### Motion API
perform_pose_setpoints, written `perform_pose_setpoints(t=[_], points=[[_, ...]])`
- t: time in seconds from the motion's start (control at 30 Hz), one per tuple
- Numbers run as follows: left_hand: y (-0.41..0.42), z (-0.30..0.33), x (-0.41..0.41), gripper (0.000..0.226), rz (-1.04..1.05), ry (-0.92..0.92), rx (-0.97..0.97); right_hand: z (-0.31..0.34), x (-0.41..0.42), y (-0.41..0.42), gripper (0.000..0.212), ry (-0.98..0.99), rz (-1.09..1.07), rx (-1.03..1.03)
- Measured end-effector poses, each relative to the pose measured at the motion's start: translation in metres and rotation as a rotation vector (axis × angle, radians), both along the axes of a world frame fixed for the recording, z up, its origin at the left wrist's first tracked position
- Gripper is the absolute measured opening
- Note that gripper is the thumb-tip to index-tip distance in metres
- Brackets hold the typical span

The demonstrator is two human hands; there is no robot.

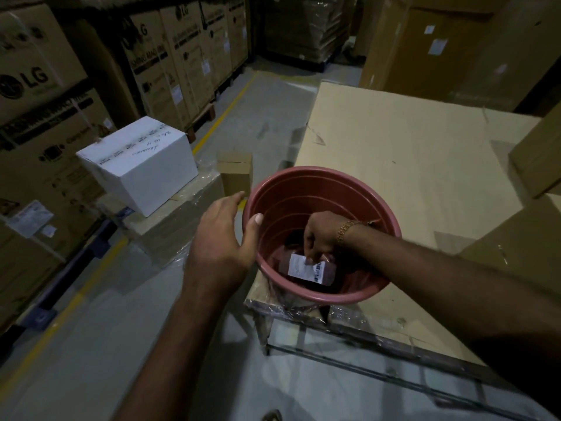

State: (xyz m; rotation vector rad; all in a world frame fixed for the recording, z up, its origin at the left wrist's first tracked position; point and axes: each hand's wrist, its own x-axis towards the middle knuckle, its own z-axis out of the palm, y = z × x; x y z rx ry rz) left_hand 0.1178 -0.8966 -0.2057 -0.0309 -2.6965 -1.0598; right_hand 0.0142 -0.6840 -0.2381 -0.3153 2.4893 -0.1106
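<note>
A fingertip pinch is being applied by the right hand [321,235] to the upper edge of the labelled packet [306,267], which is lying directly beneath it on the bottom of the ribbed pink plastic bucket [303,171], long axis slanting toward lower right. The rim is being clasped by the left hand [221,235], thumb inside.

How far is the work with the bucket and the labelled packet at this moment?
Done: the bucket stands on the cardboard sheet, the left hand gripping its rim. In hand: the right hand reaches deep inside and pinches the labelled packet. Left: the packet is neither released nor lifted out yet; which way it goes, I cannot tell.
</note>
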Motion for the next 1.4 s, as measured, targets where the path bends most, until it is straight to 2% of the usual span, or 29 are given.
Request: perform_pose_setpoints(t=[0.23,0.33,0.63,0.83,1.0,1.17,1.3,1.4], points=[[-0.002,-0.006,0.001,0.042,-0.028,0.058,0.022,-0.026,-0.010,-0.019,0.034,0.032,0.223,0.178],[-0.001,-0.007,0.003,0.044,-0.034,0.060,0.013,-0.036,-0.012,-0.025,0.039,0.034,0.199,0.195],[-0.002,-0.009,0.005,0.046,-0.019,0.043,0.059,-0.043,-0.017,-0.031,0.031,0.023,0.159,0.219],[-0.001,-0.003,0.007,0.042,-0.026,0.028,0.086,-0.026,-0.015,-0.029,0.040,0.020,0.174,0.217],[0.000,0.003,0.007,0.043,-0.019,0.002,0.023,0.028,-0.004,-0.016,0.034,-0.058,0.115,-0.062],[0.014,0.031,0.014,0.041,0.050,0.127,-0.023,0.090,0.040,0.030,0.035,0.089,-0.063,-0.424],[0.049,0.056,0.017,0.030,-0.060,0.274,-0.036,0.109,0.080,0.084,0.025,0.176,-0.323,-0.774],[0.095,0.070,0.023,0.028,-0.188,0.312,-0.043,0.108,0.106,0.118,0.020,0.276,-0.448,-0.893]])
